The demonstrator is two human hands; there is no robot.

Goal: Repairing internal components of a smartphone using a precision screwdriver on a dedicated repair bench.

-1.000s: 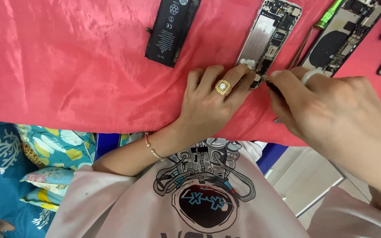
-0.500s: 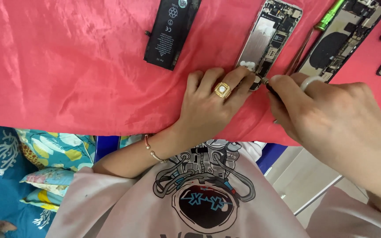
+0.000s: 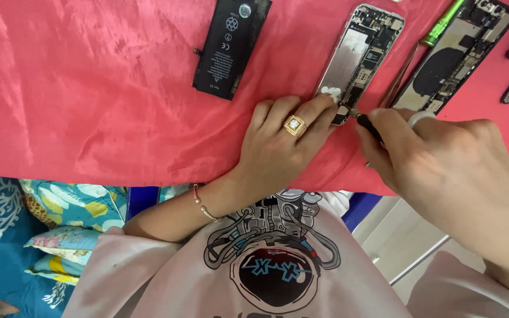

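Opened phone (image 3: 360, 59) lies flat, seemingly batteryless.

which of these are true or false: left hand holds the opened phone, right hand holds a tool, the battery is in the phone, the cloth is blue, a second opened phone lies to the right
1. The left hand rests on the near end of the opened phone. True.
2. The right hand holds a dark-tipped tool at that phone's near end. True.
3. The black battery sits inside the phone. False: it lies apart on the cloth, to the phone's left.
4. The cloth is blue. False: it is red.
5. A second opened phone lies further right. True.
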